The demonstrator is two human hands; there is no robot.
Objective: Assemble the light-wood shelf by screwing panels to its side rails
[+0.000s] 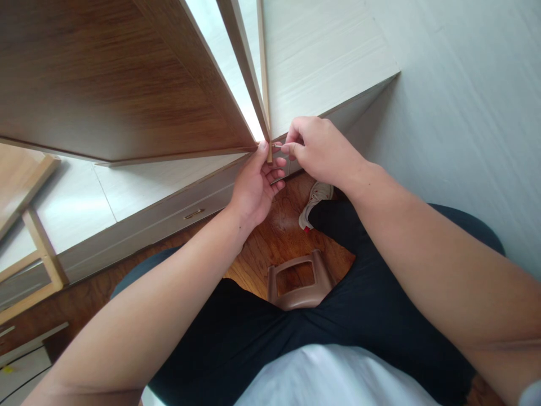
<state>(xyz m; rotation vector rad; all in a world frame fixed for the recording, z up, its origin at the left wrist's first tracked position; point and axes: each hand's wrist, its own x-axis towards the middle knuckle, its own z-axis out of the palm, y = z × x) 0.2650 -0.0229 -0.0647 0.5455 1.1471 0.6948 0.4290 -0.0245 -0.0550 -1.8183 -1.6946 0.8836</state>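
A wooden frame with a large brown panel (105, 79) rests tilted on the pale tiled ledge. Its narrow wooden bar (249, 73) ends at the ledge's front edge. My left hand (256, 189) grips the tip of that bar between thumb and forefinger, the other fingers loosely curled. From the right, my right hand (319, 146) is closed in a pinch on a thin metal screw (277, 146). The screw points at the side of the bar's tip; how deep it sits there is too small to tell.
On the left of the ledge (139, 186) lie another wooden panel (25, 175) and a light wooden frame (44, 248). A drawer handle (194, 214) sticks out below. A brown plastic stool (291, 301) is under me. The pale wall (473, 124) stands to the right.
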